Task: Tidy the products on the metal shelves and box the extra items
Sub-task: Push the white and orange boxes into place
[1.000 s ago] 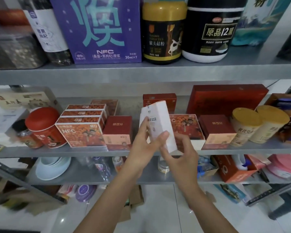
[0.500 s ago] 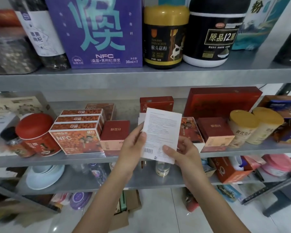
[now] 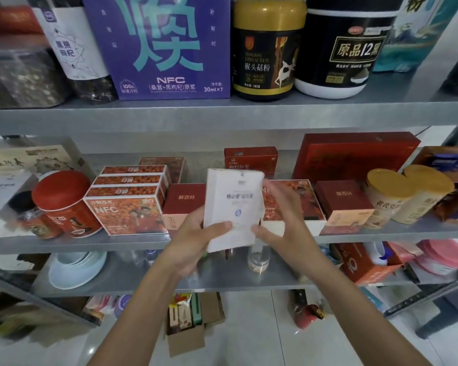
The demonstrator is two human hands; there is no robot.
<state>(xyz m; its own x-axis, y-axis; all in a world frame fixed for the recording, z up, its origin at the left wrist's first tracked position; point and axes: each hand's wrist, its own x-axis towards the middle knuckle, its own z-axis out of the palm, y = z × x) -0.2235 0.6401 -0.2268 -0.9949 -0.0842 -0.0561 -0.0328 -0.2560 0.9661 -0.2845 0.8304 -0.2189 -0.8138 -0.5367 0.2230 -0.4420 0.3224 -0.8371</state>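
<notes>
A white carton (image 3: 233,204) with faint blue print is held upright in front of the middle metal shelf (image 3: 77,243). My left hand (image 3: 196,236) grips its lower left edge, thumb across the front. My right hand (image 3: 280,223) holds its right side, fingers curled behind it and thumb at the lower corner. Behind the carton on the shelf stand orange NFC boxes (image 3: 128,207), a small red box (image 3: 185,200), another orange box (image 3: 294,204) and a second small red box (image 3: 341,200).
The top shelf holds a purple NFC box (image 3: 164,46), a gold-lidded jar (image 3: 266,48) and a black tub (image 3: 347,48). A red tin (image 3: 64,204) and yellow-lidded tubs (image 3: 391,196) flank the middle shelf. An open cardboard box (image 3: 191,326) sits on the floor below.
The white carton has been turned in my hands: its printed back faced me half a second ago, now its front with blue print does. The view has shifted slightly closer.
</notes>
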